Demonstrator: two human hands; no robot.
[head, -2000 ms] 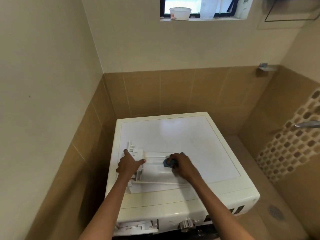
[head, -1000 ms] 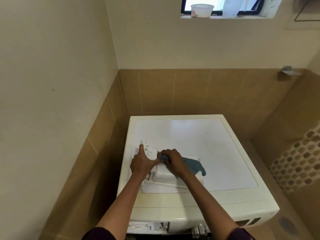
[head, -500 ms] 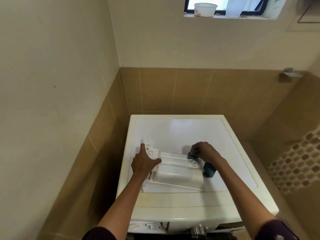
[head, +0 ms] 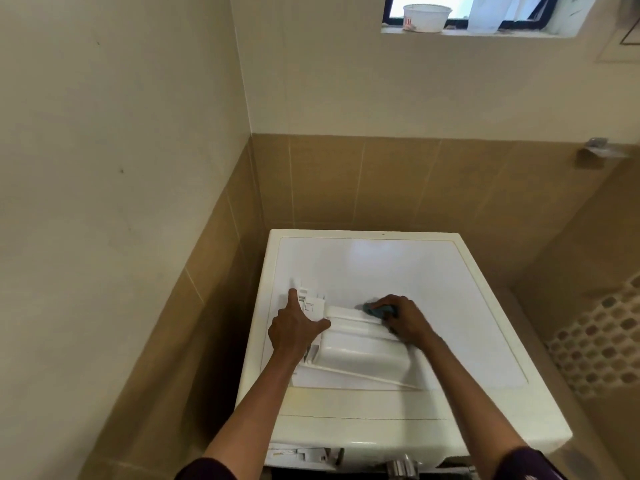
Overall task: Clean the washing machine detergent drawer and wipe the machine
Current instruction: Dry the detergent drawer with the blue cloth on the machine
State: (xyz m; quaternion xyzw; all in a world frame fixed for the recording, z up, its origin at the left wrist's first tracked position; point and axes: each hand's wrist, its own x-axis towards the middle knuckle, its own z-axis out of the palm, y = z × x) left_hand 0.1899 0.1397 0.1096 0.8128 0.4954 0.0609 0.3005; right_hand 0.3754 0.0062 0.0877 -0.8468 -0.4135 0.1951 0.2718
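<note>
The white detergent drawer (head: 363, 351) lies upside down on top of the white washing machine (head: 381, 265), near its front left. My left hand (head: 294, 327) rests on the drawer's left end, index finger and thumb spread, holding it steady. My right hand (head: 403, 318) grips a bunched blue cloth (head: 377, 310) and presses it against the drawer's far right edge. Most of the cloth is hidden under my fingers.
The machine stands in a corner with tiled walls close on the left and behind. The empty drawer slot (head: 301, 455) and a knob (head: 401, 467) show on the front panel. A white tub (head: 426, 17) sits on the window ledge above. Mosaic tiles (head: 602, 341) line the right.
My right hand with the cloth wiped along the drawer's top from its left end to its right end, then came a little back left along the far edge. My left hand stayed put.
</note>
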